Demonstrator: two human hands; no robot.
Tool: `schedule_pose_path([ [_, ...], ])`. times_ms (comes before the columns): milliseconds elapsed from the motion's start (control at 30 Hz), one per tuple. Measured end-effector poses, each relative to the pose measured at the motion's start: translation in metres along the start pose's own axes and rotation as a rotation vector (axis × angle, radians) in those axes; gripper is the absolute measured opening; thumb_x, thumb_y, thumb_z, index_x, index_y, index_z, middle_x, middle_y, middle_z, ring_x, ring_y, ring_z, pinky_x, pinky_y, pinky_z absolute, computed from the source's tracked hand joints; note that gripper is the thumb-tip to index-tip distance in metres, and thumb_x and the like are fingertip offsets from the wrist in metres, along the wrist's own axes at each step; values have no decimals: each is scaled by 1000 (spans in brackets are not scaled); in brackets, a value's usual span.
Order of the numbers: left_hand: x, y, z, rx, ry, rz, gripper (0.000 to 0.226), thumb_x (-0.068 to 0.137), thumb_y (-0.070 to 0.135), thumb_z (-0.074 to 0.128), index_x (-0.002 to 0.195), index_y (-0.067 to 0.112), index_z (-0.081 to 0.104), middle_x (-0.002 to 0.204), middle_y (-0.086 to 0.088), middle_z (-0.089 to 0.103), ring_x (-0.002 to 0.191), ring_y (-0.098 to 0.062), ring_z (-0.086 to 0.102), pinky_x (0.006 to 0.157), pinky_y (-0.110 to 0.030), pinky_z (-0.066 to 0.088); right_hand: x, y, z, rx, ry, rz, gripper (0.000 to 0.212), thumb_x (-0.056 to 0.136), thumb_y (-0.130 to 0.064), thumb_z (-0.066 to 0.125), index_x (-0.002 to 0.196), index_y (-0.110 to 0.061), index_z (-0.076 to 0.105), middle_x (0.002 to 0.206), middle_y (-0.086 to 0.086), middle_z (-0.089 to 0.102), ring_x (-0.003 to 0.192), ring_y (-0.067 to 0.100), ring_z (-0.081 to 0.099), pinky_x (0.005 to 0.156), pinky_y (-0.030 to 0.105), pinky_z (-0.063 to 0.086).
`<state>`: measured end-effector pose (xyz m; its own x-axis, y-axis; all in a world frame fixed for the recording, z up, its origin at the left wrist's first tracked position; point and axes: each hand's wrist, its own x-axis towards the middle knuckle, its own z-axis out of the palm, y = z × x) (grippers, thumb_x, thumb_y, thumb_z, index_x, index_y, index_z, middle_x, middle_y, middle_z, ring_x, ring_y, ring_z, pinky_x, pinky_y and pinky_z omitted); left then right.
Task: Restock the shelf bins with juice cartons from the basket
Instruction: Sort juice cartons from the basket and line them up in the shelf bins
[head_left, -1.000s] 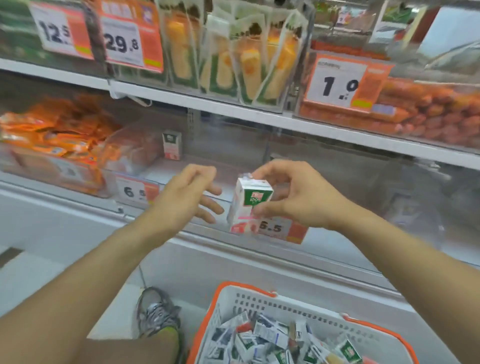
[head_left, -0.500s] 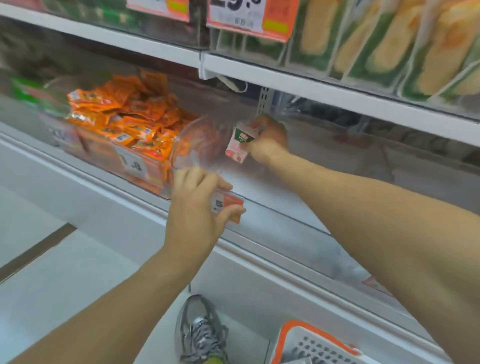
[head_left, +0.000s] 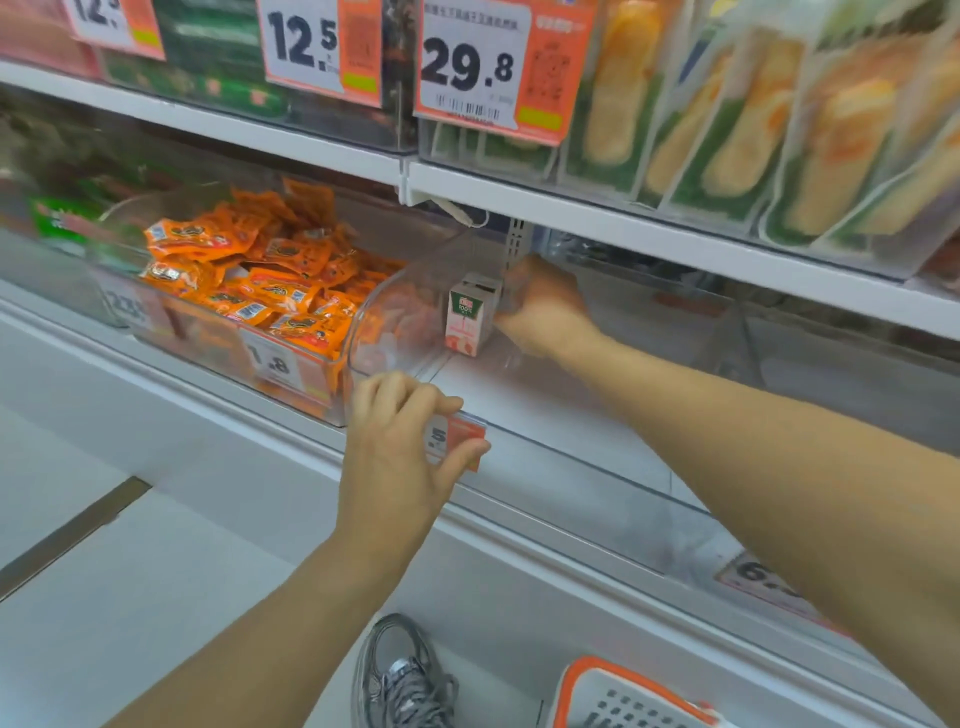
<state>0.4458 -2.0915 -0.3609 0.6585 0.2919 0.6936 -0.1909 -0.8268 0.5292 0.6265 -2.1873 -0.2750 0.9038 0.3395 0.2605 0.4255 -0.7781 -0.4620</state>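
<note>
A small white juice carton (head_left: 469, 318) with a green top and pink front stands upright at the back left of a clear shelf bin (head_left: 582, 462). My right hand (head_left: 545, 312) reaches deep into that bin and grips the carton's right side. My left hand (head_left: 400, 452) pinches the bin's front rim at its orange price tag (head_left: 460, 441), fingers over the top and thumb below. The orange-rimmed white basket (head_left: 587, 686) shows only a corner at the bottom right; its contents are out of view.
Left of the carton's bin is a clear bin full of orange snack packets (head_left: 270, 280). The upper shelf (head_left: 623, 228) overhangs close above my right hand, with large price tags (head_left: 498, 67) and packaged corn. My grey shoe (head_left: 400, 675) stands on the white floor.
My right hand carried the carton from in front of the shelf into the bin's back left and set it upright. My left hand moved onto the bin's front rim and stays there.
</note>
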Motion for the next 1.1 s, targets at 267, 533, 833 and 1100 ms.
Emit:
schedule_pose_path([
  [267, -2, 56, -12, 89, -113, -148, 57, 75, 24, 79, 125, 14, 55, 114, -8, 54, 112, -28, 44, 97, -39, 39, -199, 34, -126, 394, -430, -51, 6, 86, -8, 74, 84, -5, 68, 56, 2, 65, 47, 13, 62, 50, 25, 51],
  [533, -67, 163, 37, -328, -906, 44, 7, 86, 16, 70, 91, 13, 66, 82, 1, 66, 74, -15, 60, 72, -26, 50, -366, 197, -113, 136, -895, 335, 21, 87, 3, 57, 100, -9, 69, 76, -4, 70, 62, 0, 67, 57, 23, 52],
  [833, -209, 159, 113, 45, -1591, -171, 34, 88, 30, 71, 115, 12, 61, 110, -4, 64, 96, -21, 61, 82, -28, 47, -446, 271, -35, -15, -876, 348, 46, 74, -26, 85, 114, -21, 62, 116, -2, 62, 102, 18, 60, 86, 27, 50],
  [1100, -299, 165, 132, 45, -1485, -333, 64, 89, 39, 68, 143, 15, 43, 142, -6, 51, 119, -22, 57, 95, -29, 43, -489, 285, -21, -130, -905, 272, 68, 80, -8, 78, 141, -16, 50, 142, 6, 50, 130, 23, 48, 107, 30, 40],
])
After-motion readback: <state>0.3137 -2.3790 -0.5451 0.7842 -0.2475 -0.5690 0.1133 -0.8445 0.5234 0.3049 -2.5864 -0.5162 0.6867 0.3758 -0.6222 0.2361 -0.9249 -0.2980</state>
